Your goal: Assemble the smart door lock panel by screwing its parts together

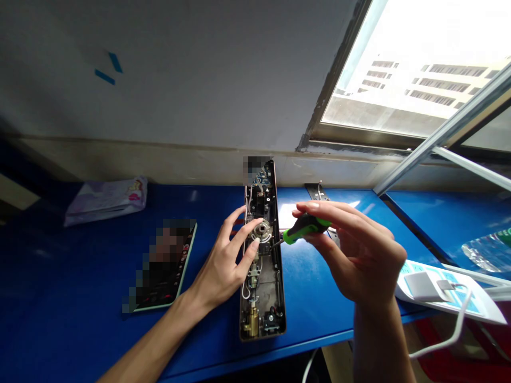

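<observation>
A long, narrow electronic door lock point(268, 295) lies opened on the blue table, its inner parts facing up. Inside it I see a round metal hub point(262, 230), wires, a brass-coloured part point(252, 322) and a circuit board near the far end. My left hand point(227, 258) reaches over the lock's left edge, with index finger and thumb on either side of the hub. In my right hand point(355, 244) is a green and black screwdriver point(305, 227), pinched by its handle and tilted. Its shaft points left into the lock, just below the hub; I cannot tell whether the tip touches a screw.
On the left lie a tablet-like device point(170, 266) and a pale plastic packet point(107, 199). A dark plate point(317, 191) sits behind my right hand. At right are a white power strip point(439, 290) with a plugged charger, a plastic bottle point(489, 252) and a metal frame point(437, 143).
</observation>
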The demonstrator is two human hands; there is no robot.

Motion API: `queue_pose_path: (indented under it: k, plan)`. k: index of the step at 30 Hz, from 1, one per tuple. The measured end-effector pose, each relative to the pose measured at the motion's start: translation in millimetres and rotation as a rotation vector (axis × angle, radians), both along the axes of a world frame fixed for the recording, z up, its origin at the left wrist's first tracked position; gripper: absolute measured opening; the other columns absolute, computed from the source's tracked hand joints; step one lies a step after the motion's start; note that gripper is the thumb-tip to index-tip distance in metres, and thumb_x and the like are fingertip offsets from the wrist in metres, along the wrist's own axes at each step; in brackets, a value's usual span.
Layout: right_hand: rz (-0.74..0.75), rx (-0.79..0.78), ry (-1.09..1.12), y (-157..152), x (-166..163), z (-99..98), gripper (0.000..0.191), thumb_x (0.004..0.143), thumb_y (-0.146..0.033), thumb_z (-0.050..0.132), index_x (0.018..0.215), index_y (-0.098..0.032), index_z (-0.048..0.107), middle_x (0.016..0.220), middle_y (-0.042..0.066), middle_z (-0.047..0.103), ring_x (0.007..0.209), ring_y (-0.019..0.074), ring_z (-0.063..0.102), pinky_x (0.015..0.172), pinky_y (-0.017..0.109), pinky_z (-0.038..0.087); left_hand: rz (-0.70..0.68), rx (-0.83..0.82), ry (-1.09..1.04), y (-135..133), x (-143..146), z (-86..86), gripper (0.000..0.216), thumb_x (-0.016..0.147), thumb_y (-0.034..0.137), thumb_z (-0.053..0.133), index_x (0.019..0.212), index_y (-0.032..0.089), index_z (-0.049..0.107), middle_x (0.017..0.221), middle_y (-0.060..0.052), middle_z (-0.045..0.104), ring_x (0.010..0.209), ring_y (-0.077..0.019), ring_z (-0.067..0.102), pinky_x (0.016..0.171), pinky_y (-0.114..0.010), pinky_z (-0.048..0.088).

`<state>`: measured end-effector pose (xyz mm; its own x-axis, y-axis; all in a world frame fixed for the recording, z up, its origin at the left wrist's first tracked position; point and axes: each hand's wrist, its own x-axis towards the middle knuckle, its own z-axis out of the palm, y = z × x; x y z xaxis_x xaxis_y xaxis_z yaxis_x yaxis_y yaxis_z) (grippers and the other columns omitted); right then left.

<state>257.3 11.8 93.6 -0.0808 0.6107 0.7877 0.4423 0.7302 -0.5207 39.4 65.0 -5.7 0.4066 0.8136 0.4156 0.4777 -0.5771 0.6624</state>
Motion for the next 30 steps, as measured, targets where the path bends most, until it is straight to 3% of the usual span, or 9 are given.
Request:
queue_pose_path:
  k: [2,4,6,10,15,20,22,26,30]
  plan:
    - [-0.075,0.065,-0.003,2,-1,-1.0,0.049,0.085,-0.011,0.086,0.127,-0.033,0.077,0.101,0.003,0.077,0.085,0.0202,0.074,0.067,0.037,0.065,0.004,0.002,0.005,0,0,-0.4,0.041,0.11,0.033,0.05,0.15,0.033,0.055,0.17,-0.007,0.034,0.151,-0.0305,0.049,0.128,-0.056,0.043]
    - [-0.134,0.07,0.006,3,-2,-2.7,0.044,0.083,-0.016,0.089,0.122,-0.033,0.079,0.091,0.001,0.07,0.077,0.0173,0.067,0.06,0.034,0.06,0.009,0.005,0.007,0,0,-0.4,0.041,0.11,0.033,0.05,0.15,0.033,0.055,0.17,-0.007,0.034,0.15,-0.0304,0.049,0.127,-0.055,0.044]
    - [-0.139,0.013,0.016,3,-3,-4.5,0.042,0.089,-0.016,0.083,0.128,-0.032,0.076,0.102,0.004,0.072,0.088,0.0199,0.07,0.068,0.037,0.064,0.015,0.014,0.008,0,0,0.2,0.04,0.11,0.032,0.05,0.15,0.032,0.056,0.169,-0.008,0.036,0.15,-0.0303,0.049,0.126,-0.054,0.045]
    - [0.018,-0.101,0.021,-1,-1,-6.5,0.06,0.095,-0.004,0.068,0.148,-0.032,0.062,0.136,0.008,0.074,0.118,0.026,0.074,0.093,0.046,0.068,0.033,0.075,0.038,-2,1,1.2,0.041,0.109,0.03,0.052,0.149,0.033,0.057,0.167,-0.008,0.039,0.153,-0.032,0.044,0.126,-0.056,0.045]
    - [-0.083,-0.02,0.034,1,1,-13.2,0.055,0.08,-0.006,0.088,0.128,-0.031,0.074,0.108,0.002,0.075,0.09,0.019,0.076,0.076,0.035,0.069,0.012,0.161,0.072,-4,3,0.3,0.041,0.108,0.025,0.051,0.148,0.032,0.058,0.165,-0.009,0.04,0.153,-0.0324,0.04,0.126,-0.059,0.042]
    - [-0.112,-0.057,0.046,2,3,-22.0,0.062,0.087,-0.01,0.082,0.142,-0.032,0.06,0.108,0.002,0.079,0.093,0.0192,0.081,0.082,0.034,0.071,-0.005,0.267,0.096,-1,5,1.8,0.039,0.107,0.02,0.052,0.144,0.029,0.061,0.163,-0.012,0.042,0.151,-0.0342,0.041,0.125,-0.062,0.042]
    - [-0.114,0.002,0.094,-1,9,-20.5,0.063,0.087,-0.008,0.081,0.141,-0.032,0.06,0.107,0.001,0.079,0.092,0.0202,0.082,0.083,0.035,0.072,-0.025,0.305,0.105,2,8,5.4,0.038,0.106,0.019,0.053,0.142,0.028,0.062,0.163,-0.012,0.043,0.151,-0.0347,0.041,0.123,-0.062,0.044]
    - [-0.292,0.142,0.11,-4,27,-17.6,0.06,0.083,-0.008,0.083,0.136,-0.029,0.063,0.109,0.003,0.077,0.09,0.0226,0.083,0.08,0.039,0.073,-0.051,0.355,0.151,8,18,16.3,0.033,0.105,0.021,0.054,0.135,0.026,0.068,0.162,-0.013,0.046,0.151,-0.0365,0.041,0.121,-0.064,0.044]
    - [-0.475,0.039,-0.057,0,43,-29.8,0.048,0.091,-0.019,0.078,0.136,-0.027,0.063,0.108,0.004,0.08,0.09,0.0202,0.082,0.075,0.033,0.071,-0.099,0.385,0.242,9,32,26.2,0.03,0.105,0.023,0.055,0.128,0.025,0.075,0.159,-0.014,0.052,0.152,-0.0401,0.04,0.117,-0.067,0.047]
